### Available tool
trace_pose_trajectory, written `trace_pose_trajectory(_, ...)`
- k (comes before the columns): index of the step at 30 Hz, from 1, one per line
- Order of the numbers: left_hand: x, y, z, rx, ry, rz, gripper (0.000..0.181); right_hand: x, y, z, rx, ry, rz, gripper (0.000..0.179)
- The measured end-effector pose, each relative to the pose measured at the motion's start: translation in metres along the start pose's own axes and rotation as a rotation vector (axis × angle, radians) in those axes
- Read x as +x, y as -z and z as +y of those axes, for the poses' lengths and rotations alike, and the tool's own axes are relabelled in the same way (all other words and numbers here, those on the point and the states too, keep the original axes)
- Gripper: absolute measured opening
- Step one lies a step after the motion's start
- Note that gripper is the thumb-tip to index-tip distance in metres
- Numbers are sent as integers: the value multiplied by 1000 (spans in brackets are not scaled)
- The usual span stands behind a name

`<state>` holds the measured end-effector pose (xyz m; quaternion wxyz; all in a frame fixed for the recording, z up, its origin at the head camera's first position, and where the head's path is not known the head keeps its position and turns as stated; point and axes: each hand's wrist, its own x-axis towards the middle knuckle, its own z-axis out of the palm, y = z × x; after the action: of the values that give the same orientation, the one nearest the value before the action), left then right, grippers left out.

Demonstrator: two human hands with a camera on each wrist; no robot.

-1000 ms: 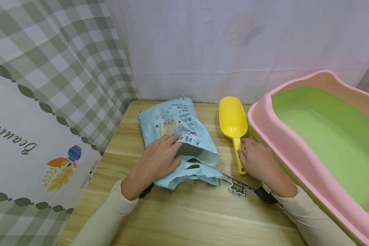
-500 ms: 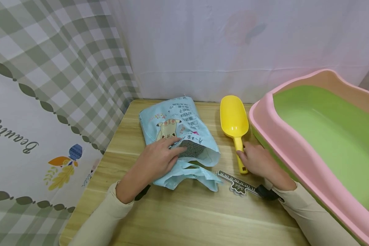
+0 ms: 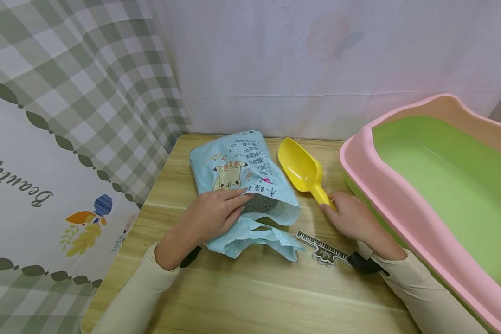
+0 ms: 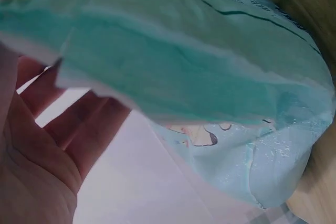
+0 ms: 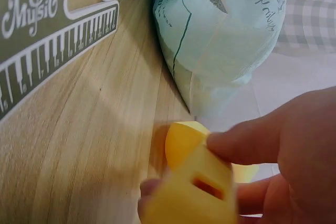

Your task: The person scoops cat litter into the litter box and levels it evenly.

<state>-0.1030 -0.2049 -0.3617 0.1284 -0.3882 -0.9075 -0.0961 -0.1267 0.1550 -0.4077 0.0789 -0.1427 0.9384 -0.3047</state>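
Observation:
A light blue cat litter bag (image 3: 234, 157) lies on its back on the wooden table, its torn mouth toward me. Grey litter granules (image 3: 260, 203) show inside. At the left of that mouth my left hand (image 3: 210, 214) holds the bag's edge; in the left wrist view, film covers its fingertips. My right hand (image 3: 352, 215) grips the handle of a yellow scoop (image 3: 299, 164) to the right of the bag. The scoop's bowl faces up and points away to the left, beside the bag. In the right wrist view, the handle end (image 5: 197, 192) lies between thumb and fingers.
A large pink and green litter box (image 3: 401, 185) stands at the right, close beside my right forearm. A ruler with piano-key markings (image 3: 323, 249) lies in front of the bag, near the right wrist's black strap (image 3: 363, 263). White curtains (image 3: 275, 55) hang behind the table.
My right hand has swung the scoop's bowl leftward toward the bag, its handle now tilted. The left hand's fingers have shifted and drawn together at the bag's mouth.

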Motion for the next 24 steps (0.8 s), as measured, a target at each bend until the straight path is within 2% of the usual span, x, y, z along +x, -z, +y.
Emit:
trace_pose_trajectory(3,0,0,0,22,-7,-4,34,1,0,-1,7,-17,24,25)
trace_pose_trajectory(8,1,-2,-1,58,-24,4,36,0,0,0,98,-65,46,38)
trace_pose_trajectory(11,3,-2,0,65,-32,5,37,-4,1,-1,149,-72,72,40)
trace_pose_trajectory(15,6,-4,0,62,-25,-9,37,-14,6,-5,233,-85,111,41)
trace_pose_trajectory(19,6,-4,1,59,-16,-14,38,-29,17,-14,298,-82,134,34)
trace_pose_trajectory(24,6,-4,-1,48,-12,-16,39,-50,29,-24,362,-30,153,25)
